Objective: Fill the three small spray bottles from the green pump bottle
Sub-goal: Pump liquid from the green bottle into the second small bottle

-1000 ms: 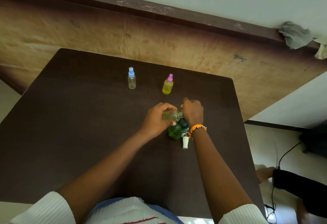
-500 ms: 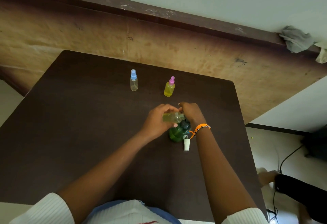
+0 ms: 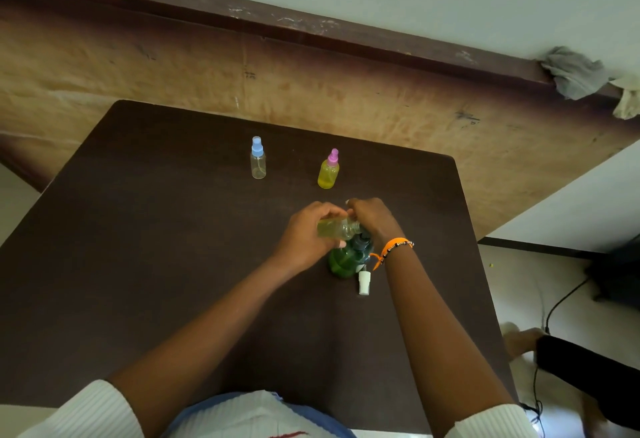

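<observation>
Left hand (image 3: 304,240) grips an uncapped small spray bottle (image 3: 337,229), fingers curled round its body, holding it nearly on its side with the open neck pointing right, at the pump head of the green pump bottle (image 3: 348,257). The small bottle already shows pale yellow-green liquid along most of its length. Right hand (image 3: 372,221) sits on top of the pump, fingers curled down over it; whether they press or only rest cannot be told. The green bottle stands on the dark desk (image 3: 156,247), between the two wrists.

Its white spray cap (image 3: 364,282) lies on the desk just beside the green bottle's base. Farther back stand a blue-capped spray bottle (image 3: 258,159), apparently near empty, and a pink-capped spray bottle (image 3: 329,170), yellow and full-looking.

Judgement on the step: the neck wants to stay snug against the nozzle, with short, full pump strokes. So tilted and so full, the bottle may spill from its mouth; raising the neck end before pulling away would be prudent. The base of the green bottle could slide under a sideways push, so pressing straight down suits best.

No brand, label or writing is legible on any bottle.
</observation>
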